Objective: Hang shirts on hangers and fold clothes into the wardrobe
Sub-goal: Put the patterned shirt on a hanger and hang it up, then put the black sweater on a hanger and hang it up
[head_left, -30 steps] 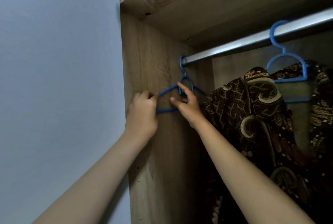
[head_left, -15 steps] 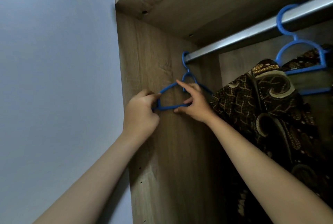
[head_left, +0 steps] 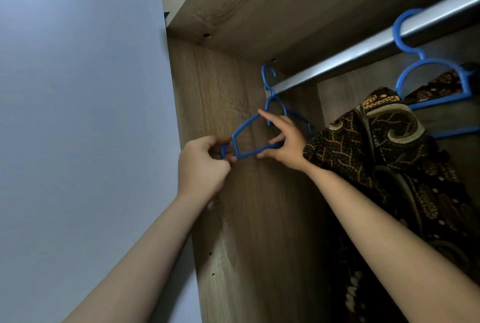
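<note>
Gripping the left end of an empty blue plastic hanger, the left hand has its fingers curled round the small loop at that corner. The right hand pinches the hanger's lower bar between thumb and lower fingers, its index finger stretched up along the sloping shoulder. The hanger's hook sits over the silver metal rail at its far left end, hard against the wooden wardrobe side panel.

Just right of the right wrist hangs a dark brown batik-patterned shirt on a second blue hanger further along the rail.

Lifting the empty hanger off looks awkward: its hook is wedged in the corner under the wooden shelf, so it could catch on the rail or scrape the panel. A sideways pull might also snag the patterned shirt and drag it askew.

Black marks show on the shelf's pale front edge, cut off and unreadable.
</note>
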The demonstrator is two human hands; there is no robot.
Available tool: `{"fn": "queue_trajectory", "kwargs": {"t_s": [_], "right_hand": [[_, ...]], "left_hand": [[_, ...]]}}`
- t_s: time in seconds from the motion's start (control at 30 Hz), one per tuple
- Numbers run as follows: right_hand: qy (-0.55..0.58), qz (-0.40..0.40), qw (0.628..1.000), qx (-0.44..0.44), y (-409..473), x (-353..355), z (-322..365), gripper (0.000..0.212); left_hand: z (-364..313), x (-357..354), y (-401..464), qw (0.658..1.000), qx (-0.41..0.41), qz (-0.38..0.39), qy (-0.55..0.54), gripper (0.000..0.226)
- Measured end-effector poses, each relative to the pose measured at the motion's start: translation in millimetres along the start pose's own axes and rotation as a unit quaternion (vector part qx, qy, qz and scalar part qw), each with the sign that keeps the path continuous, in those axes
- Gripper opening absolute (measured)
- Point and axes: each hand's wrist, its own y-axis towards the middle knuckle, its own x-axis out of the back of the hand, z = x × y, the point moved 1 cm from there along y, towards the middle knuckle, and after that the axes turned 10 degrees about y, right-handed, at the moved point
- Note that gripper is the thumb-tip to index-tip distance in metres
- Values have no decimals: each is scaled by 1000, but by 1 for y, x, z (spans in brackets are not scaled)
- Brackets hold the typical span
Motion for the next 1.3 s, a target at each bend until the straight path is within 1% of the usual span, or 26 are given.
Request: {"fn": "queue_trajectory", "kwargs": {"t_s": [0.1,0.2,0.3,0.43,0.63,0.8,0.9,1.03,1.17,1.3], "right_hand": [[19,-20,999,24,-3,-6,-1,96],[40,-42,997,59,-9,-16,6,95],[75,-26,994,79,-18,-30,17,94],[101,-16,991,84,-31,-52,39,95],[115,7,990,81,-51,-83,100,94],[86,11,987,133,-77,-117,165,94],[111,25,984,140,-102,-143,213,93],[150,65,977,134,-145,-182,289,94],[200,121,961,150,-194,-224,374,95],[252,153,941,165,-246,-267,463,95]], "left_hand": [[-3,8,-3,1000,0,-18,-9,32],[-2,23,-9,999,17,-18,-35,36],[4,43,-20,998,27,-23,-46,39],[7,77,-39,998,37,-33,-42,39],[4,144,-70,997,59,-38,-17,34],[-3,217,-114,993,82,-77,36,35],[-11,267,-150,986,106,-97,86,35],[-29,341,-210,973,159,-106,130,40],[-57,417,-278,952,207,-92,205,51],[-86,498,-346,917,244,-103,297,58]]}}
